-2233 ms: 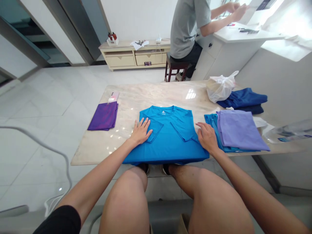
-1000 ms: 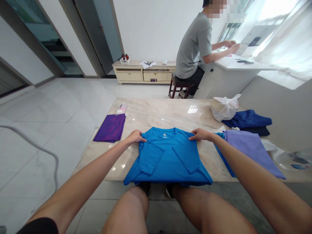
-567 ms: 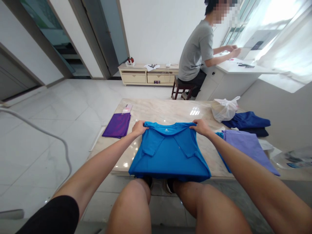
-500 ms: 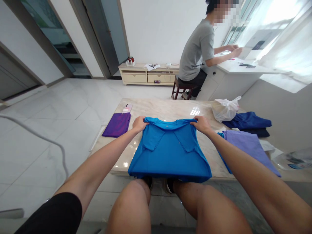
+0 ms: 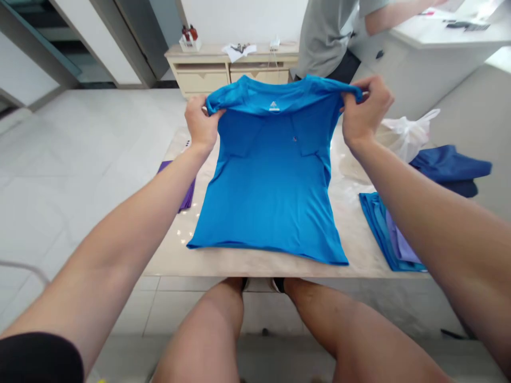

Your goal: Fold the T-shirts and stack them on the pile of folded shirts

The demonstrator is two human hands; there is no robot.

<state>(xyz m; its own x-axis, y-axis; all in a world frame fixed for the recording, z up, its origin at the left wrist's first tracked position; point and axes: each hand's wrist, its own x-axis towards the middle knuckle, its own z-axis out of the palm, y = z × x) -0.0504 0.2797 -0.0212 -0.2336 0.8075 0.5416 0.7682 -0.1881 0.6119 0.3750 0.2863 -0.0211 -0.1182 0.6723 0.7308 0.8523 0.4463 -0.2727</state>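
Observation:
A bright blue T-shirt (image 5: 275,175) is stretched out between my two hands, its collar end raised off the marble-look table (image 5: 247,266). The lower hem lies near the table's front edge. My left hand (image 5: 202,122) pinches the left shoulder. At the right shoulder, my right hand (image 5: 365,109) has its fingers closed round the fabric. Both sleeves are tucked in over the shirt body, and a small white logo shows below the collar. Partly behind my left forearm lies a folded purple cloth (image 5: 187,197).
On the table's right side are folded blue clothes (image 5: 379,229), a lavender cloth (image 5: 401,244), a white plastic bag (image 5: 411,135) and dark blue clothing (image 5: 453,162). Beyond the table, a person in a grey shirt (image 5: 325,37) is beside a white desk (image 5: 439,40). A low cabinet (image 5: 203,80) stands against the wall.
Both hands have lifted the shirt's shoulders up and spread farther apart. The hem, earlier hanging at the table's front edge, now lies on the tabletop. The view has tilted down and closer.

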